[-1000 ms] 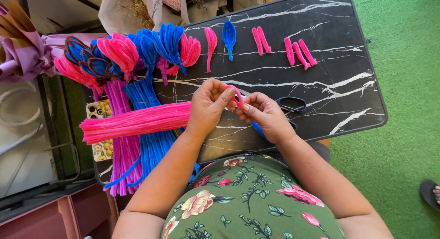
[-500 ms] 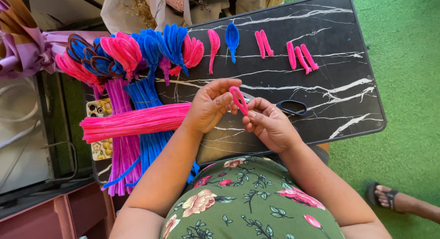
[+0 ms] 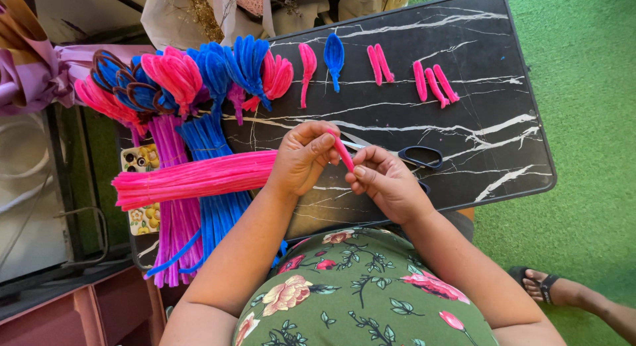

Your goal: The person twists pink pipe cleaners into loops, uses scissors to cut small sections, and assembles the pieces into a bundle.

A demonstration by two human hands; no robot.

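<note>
My left hand [image 3: 303,158] and my right hand [image 3: 387,182] meet over the near edge of a black marble-patterned table [image 3: 490,147]. Together they pinch a short folded pink pipe cleaner [image 3: 343,152], the left fingers at its top, the right fingers at its lower end. A bundle of long pink pipe cleaners [image 3: 192,178] lies under my left wrist. Black-handled scissors [image 3: 414,157] lie just beyond my right hand.
Folded pink pieces [image 3: 434,85] and a blue one [image 3: 334,56] lie in a row at the table's far side. Blue and purple pipe cleaner bundles [image 3: 212,207] and looped flower shapes [image 3: 172,77] fill the left. Another person's sandalled foot [image 3: 550,289] rests on green carpet at right.
My hands have lifted the pink piece slightly and shifted their grip on it. A sandalled foot has come into view at lower right.
</note>
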